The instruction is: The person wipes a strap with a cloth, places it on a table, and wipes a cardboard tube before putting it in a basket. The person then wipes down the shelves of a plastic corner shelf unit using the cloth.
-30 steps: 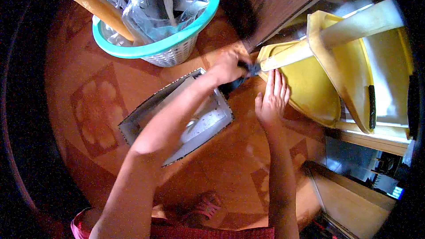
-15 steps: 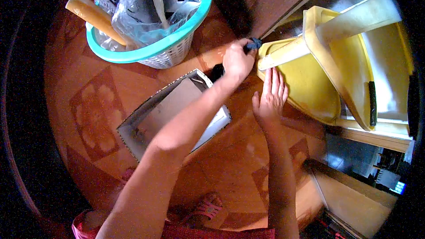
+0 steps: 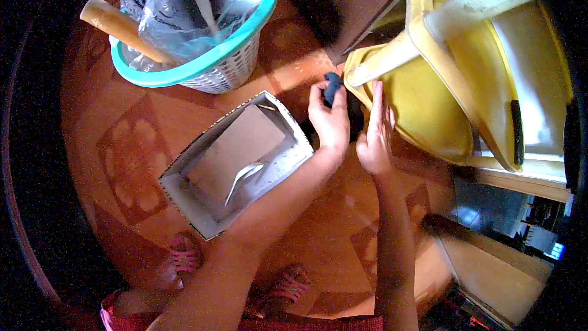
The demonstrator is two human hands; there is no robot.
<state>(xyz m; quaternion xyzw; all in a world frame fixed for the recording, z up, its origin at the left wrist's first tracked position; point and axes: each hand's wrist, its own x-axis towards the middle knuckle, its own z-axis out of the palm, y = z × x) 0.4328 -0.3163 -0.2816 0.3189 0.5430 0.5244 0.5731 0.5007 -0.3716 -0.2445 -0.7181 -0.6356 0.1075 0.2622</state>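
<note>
My left hand pinches a small bunched dark blue cloth between thumb and fingers, close to the near corner of a yellow plastic rack. White posts run through the rack, which appears tilted on its side. My right hand has its fingers stretched out along the rack's lower edge; it seems to touch or steady it, holding nothing I can see. Below my left forearm and to its left sits an open box with a cardboard piece and a white plastic spoon inside.
A turquoise-rimmed white basket at upper left holds plastic bags and dark items, with an orange-brown roll sticking out. A wooden piece lies at lower right. My sandalled feet are on the patterned floor.
My left hand has drawn back and down from the rack's corner, with the cloth in its fingers. My right hand has turned edge-on. The spoon in the box has come into view.
</note>
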